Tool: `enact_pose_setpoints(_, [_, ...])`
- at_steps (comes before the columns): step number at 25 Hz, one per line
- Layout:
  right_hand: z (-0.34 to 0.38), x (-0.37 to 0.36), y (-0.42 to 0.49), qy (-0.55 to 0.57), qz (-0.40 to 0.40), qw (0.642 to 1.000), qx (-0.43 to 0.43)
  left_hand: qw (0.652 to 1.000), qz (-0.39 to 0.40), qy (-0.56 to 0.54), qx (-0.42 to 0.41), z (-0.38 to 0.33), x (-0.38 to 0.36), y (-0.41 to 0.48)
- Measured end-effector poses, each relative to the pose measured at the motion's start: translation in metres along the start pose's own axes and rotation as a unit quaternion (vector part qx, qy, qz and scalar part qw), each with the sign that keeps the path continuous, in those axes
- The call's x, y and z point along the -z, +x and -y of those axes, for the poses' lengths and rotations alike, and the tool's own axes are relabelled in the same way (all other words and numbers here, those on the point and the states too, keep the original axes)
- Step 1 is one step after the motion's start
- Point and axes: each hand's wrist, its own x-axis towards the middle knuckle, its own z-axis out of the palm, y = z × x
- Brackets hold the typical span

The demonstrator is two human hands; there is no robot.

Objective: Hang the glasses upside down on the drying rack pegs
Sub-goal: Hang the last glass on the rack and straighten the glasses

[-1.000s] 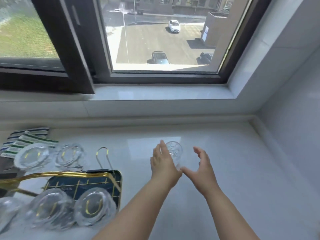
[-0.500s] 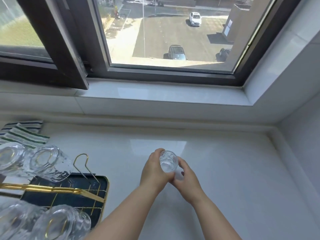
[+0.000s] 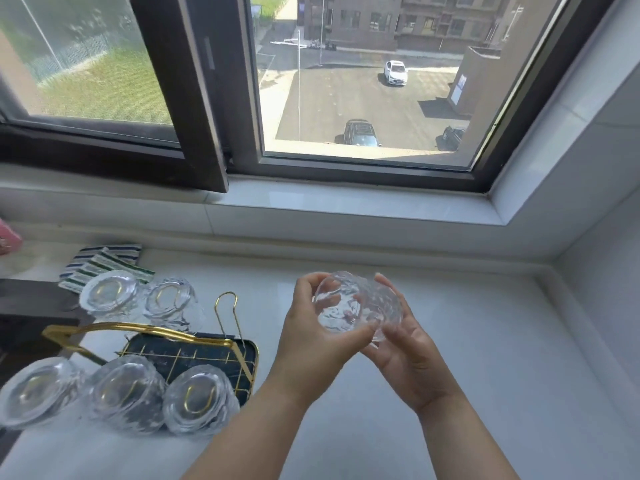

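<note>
A clear textured glass (image 3: 358,308) is held above the white counter between both hands, tipped on its side. My left hand (image 3: 311,336) grips its left side and my right hand (image 3: 405,344) cups its right and underside. To the left stands the gold wire drying rack (image 3: 104,332) on a dark tray (image 3: 242,351). Several glasses hang upside down on its pegs, among them one at the front right (image 3: 199,400) and one at the back (image 3: 169,304). One gold peg (image 3: 227,313) at the back right stands bare.
A striped folded cloth (image 3: 100,263) lies behind the rack near the wall. A window sill (image 3: 346,202) and dark window frame run along the back; a white tiled wall (image 3: 602,271) closes the right side. A dark surface (image 3: 31,306) lies at far left.
Both hands closed on the glass, lifted it off the counter and tipped it over. The view swung left, bringing more of the rack into sight.
</note>
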Motion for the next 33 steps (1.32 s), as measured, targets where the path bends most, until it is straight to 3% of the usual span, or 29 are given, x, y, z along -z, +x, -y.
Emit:
enact_pose_setpoints(3, [0.006,-0.042,0.002,-0.061,0.021,0.998,0.023,1.0,-0.002,0.006,0.009,-0.014,0.039,-0.02])
enact_pose_setpoints(7, [0.019,-0.105,0.021,-0.227,0.009,0.972,0.055,0.986,-0.045,0.16,-0.028,-0.025,0.103,-0.028])
enact_pose_setpoints(10, [0.017,-0.145,0.051,-0.464,-0.053,0.879,0.097,0.953,-0.067,0.295,-0.032,-0.025,0.15,-0.017])
enact_pose_setpoints(13, [0.0,-0.163,0.085,-0.626,-0.065,0.772,0.089,0.94,-0.075,0.333,-0.021,-0.02,0.182,-0.006])
enact_pose_setpoints(17, [-0.038,-0.154,0.112,-0.706,-0.038,0.706,0.03,0.937,-0.034,0.349,-0.004,-0.009,0.194,0.005])
enact_pose_setpoints(24, [-0.074,-0.126,0.132,-0.728,-0.028,0.684,-0.029,0.921,0.04,0.388,0.015,0.006,0.186,0.026])
enact_pose_setpoints(33, [-0.086,-0.119,0.135,-0.733,-0.003,0.679,-0.041,0.922,-0.008,0.387,-0.026,0.005,0.217,-0.002])
